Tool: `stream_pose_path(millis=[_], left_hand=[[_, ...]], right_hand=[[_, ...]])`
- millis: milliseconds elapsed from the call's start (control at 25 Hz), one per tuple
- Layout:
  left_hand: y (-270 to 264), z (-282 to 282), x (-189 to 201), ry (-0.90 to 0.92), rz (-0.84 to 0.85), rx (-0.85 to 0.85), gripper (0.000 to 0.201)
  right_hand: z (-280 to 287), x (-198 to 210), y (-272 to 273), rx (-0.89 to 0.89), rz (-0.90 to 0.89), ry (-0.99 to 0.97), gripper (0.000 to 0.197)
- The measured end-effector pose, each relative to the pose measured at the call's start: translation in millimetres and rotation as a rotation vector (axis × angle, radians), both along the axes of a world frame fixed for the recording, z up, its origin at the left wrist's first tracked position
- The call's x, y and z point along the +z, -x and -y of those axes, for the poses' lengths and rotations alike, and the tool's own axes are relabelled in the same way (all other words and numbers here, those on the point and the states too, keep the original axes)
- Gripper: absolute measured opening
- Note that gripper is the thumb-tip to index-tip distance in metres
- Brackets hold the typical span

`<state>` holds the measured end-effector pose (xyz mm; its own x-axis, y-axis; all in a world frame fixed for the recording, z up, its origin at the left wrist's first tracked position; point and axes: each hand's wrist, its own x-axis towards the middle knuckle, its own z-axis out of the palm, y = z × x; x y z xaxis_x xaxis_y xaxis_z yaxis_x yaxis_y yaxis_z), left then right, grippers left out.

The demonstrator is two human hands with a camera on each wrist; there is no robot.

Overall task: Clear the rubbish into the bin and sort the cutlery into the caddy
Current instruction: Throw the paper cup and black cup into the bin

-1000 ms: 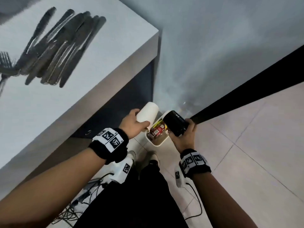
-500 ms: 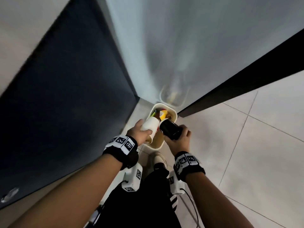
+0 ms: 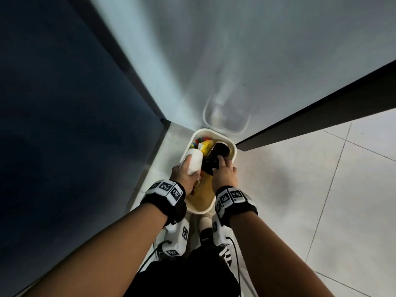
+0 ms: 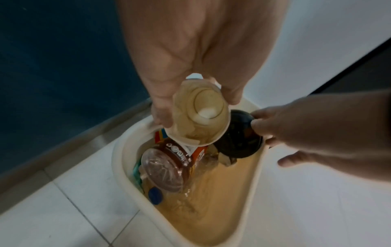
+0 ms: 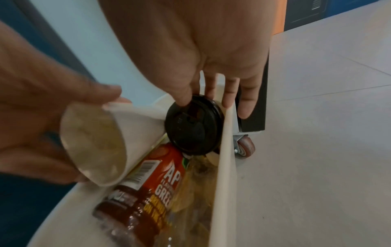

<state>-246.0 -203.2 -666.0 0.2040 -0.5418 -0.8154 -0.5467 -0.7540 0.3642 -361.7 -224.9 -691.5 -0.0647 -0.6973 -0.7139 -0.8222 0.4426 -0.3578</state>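
Pale floor tiles (image 3: 321,189) and a grey wall fill the head view, with a dark panel at 9 o'clock; the bench with its spread of cutlery, in shot a second ago, has dropped out of frame as the head tipped down. Cream bin (image 3: 232,146) sits on the floor at 12 o'clock from the feet, against the wall. Both hands have gone from hovering above its rim to reaching inside it. Left hand (image 3: 182,175) grips a white paper cup (image 3: 195,161), tilted mouth-down toward the rubbish; left-wrist view shows its stained inside, empty. Right hand (image 3: 225,174) has loosened since half a second ago: fingers (image 5: 229,93) straightened, thumb and one fingertip touching the lidded black cup (image 3: 214,159), lid (image 5: 193,127) facing the right-wrist camera. Black cup lies against the bin wall at 3 o'clock, touching the white cup. Whether it has fully left the hand, cannot tell. Beneath them: a brown-labelled plastic bottle (image 4: 165,167), a blue cap (image 4: 155,195), yellow packaging (image 3: 205,145). Judgement: black cup as good as binned, white cup about to follow. Cutlery not yet sorted; caddy not in view, so that half of the job is probably all to do.
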Motion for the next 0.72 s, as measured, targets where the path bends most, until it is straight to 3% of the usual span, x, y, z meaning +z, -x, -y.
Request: stream_pose_path(millis=[160, 320, 440, 720], left_hand=[[-1, 4, -9, -0.11, 0.067, -0.271, 0.072], [-10, 11, 31, -0.15, 0.124, -0.35, 0.075], [-9, 13, 93, -0.028, 0.075, -0.17, 0.058], [-2, 18, 295, 0.251, -0.131, 0.187, 0.031]], right_hand=[[7, 5, 9, 0.047, -0.019, 0.011, 0.053], [6, 50, 18, -0.005, 0.076, 0.075, 0.044], [6, 106, 21, 0.061, 0.17, 0.117, 0.035], [40, 285, 15, 0.264, 0.262, 0.287, 0.027]])
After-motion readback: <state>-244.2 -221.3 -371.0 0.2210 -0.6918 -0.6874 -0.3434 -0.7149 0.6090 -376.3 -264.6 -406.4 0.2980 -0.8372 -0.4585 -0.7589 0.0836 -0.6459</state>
